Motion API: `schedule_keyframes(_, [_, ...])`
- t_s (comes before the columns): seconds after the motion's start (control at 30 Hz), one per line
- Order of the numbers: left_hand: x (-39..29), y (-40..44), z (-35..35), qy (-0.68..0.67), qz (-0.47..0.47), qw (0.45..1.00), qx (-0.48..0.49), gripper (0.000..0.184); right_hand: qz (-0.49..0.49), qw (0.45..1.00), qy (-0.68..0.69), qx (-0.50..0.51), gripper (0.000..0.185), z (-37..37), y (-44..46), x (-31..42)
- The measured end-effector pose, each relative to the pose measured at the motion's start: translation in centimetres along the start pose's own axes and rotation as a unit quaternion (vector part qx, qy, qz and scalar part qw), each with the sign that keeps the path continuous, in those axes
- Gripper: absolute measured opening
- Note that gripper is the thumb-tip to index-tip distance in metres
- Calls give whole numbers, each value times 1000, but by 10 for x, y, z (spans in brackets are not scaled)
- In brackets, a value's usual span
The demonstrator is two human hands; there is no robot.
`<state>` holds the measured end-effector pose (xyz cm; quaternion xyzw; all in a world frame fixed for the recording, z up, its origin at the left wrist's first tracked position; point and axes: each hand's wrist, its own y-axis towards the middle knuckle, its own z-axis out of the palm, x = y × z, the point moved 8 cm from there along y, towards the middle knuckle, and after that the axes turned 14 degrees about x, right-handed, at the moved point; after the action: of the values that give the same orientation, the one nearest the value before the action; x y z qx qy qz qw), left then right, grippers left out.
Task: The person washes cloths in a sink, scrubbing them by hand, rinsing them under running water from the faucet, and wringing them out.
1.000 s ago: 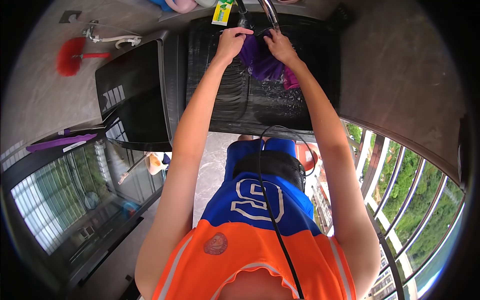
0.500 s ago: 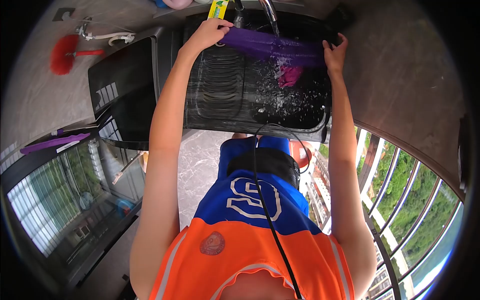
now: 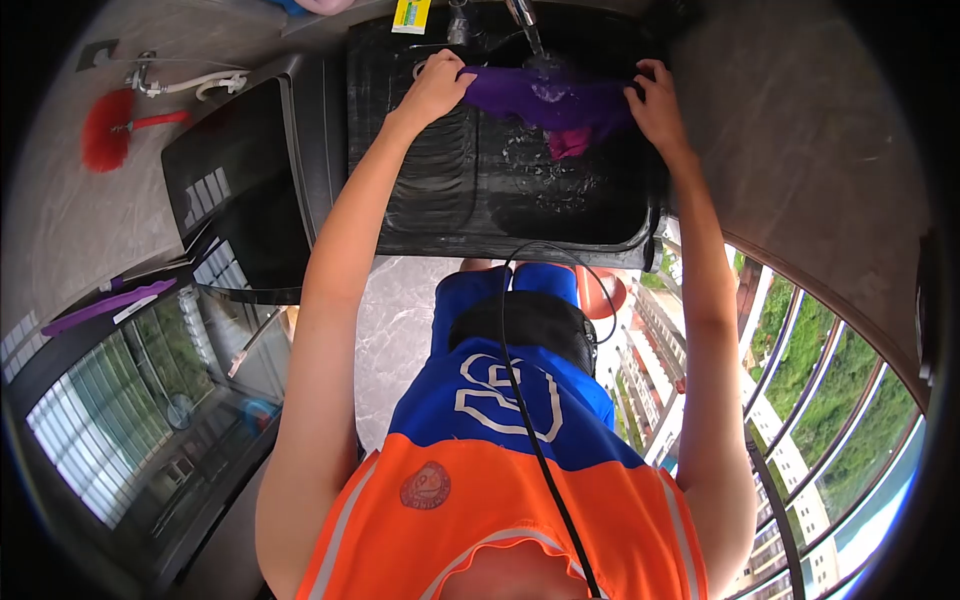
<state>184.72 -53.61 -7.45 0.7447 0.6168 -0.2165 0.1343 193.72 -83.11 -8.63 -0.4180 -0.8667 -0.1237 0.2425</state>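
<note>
A purple cloth (image 3: 510, 92) stretches between my two hands over the black sink (image 3: 530, 215), beneath the running faucet (image 3: 522, 14). Its left end is pinched in my left hand (image 3: 438, 90), above the ribbed washboard part (image 3: 425, 165). My right hand (image 3: 658, 112) grips the other end near the basin's right side. Water lands on the middle of the cloth, which sags slightly. Just below it, a pink cloth (image 3: 569, 144) shows in the basin, partly covered by the purple one.
A yellow packet (image 3: 411, 15) sits at the sink's back edge. To the left are a dark glossy lid (image 3: 235, 180) and a red brush (image 3: 108, 130) on the wall. A black cable (image 3: 525, 390) hangs before my chest. Window railings (image 3: 825, 410) stand at the right.
My hands have come closer together, and the purple cloth has gone from spread out to slacker and more bunched under the stream. Less water splashes in the basin. The view has shifted slightly.
</note>
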Motion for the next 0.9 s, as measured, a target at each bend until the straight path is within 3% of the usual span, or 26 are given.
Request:
schedule_keyframes(0.03, [0, 2, 5, -12, -45, 999, 9, 31, -51, 996, 20, -65, 24, -10, -3, 12])
schedule_keyframes(0.1, [-15, 0, 3, -67, -128, 989, 36, 34, -63, 995, 49, -52, 24, -9, 7, 24])
schedule_keyframes(0.2, [-22, -1, 2, -49, -144, 988, -16, 37, -44, 994, 48, -84, 20, -1, 10, 30])
schedule_keyframes(0.23, [-24, -2, 1, -52, -110, 989, -81, 37, 76, 992, 89, -36, 23, 5, 15, 12])
schedule_keyframes(0.27, [-25, -2, 4, -91, -161, 982, -19, 43, 197, 972, 130, 14, 26, 22, 12, -10])
schedule_keyframes(0.3, [-19, 4, 9, -102, -168, 980, -18, 38, 129, 987, -23, -95, 31, 42, 25, -38])
schedule_keyframes(0.33, [-17, 11, 11, -113, -174, 978, -18, 34, 54, 962, -177, -200, 36, 68, 27, -57])
schedule_keyframes(0.37, [-18, 12, 13, -157, -205, 966, -9, 35, 199, 976, 31, -83, 41, 56, 23, -38])
schedule_keyframes(0.4, [-22, 15, 20, -159, -203, 966, 1, 35, 208, 974, 31, -80, 41, 39, 21, -4])
schedule_keyframes(0.43, [-28, 20, 22, -180, -168, 969, -31, 34, 248, 935, 255, 10, 39, 51, 20, 11])
schedule_keyframes(0.47, [-33, 26, 25, -201, -133, 968, -65, 34, 271, 838, 464, 94, 37, 74, 19, 30])
schedule_keyframes(0.53, [-44, 40, 42, -257, -100, 960, -50, 32, 245, 688, 666, 148, 38, 103, 25, 69])
schedule_keyframes(0.6, [-81, 38, 39, -323, -79, 943, -5, 30, 253, 737, 617, 111, 56, 81, 19, 106])
schedule_keyframes(0.63, [-79, 38, 40, -324, -73, 943, 2, 30, 254, 705, 653, 115, 57, 92, 22, 97])
schedule_keyframes(0.67, [-87, 39, 37, -294, 0, 956, -2, 30, 253, 672, 686, 118, 59, 91, 25, 101])
schedule_keyframes(0.7, [-95, 36, 35, -263, 71, 962, -8, 31, 288, 711, 633, 101, 55, 85, 19, 95])
schedule_keyframes(0.73, [-91, 32, 37, -265, 76, 961, -3, 31, 321, 746, 577, 84, 51, 76, 13, 91])
schedule_keyframes(0.77, [-89, 25, 45, -320, 122, 940, 21, 31, 262, 716, 622, 178, 34, 102, 22, 75])
schedule_keyframes(0.8, [-91, 19, 44, -372, 165, 912, 46, 31, 235, 706, 655, 134, 20, 101, 28, 73])
schedule_keyframes(0.83, [-77, 12, 69, -581, 52, 793, 174, 28, 226, 713, 655, 110, 18, 97, 26, 67])
schedule_keyframes(0.9, [-73, 6, 70, -785, 47, 607, 117, 21, 223, 737, 635, 62, 14, 81, 31, 78])
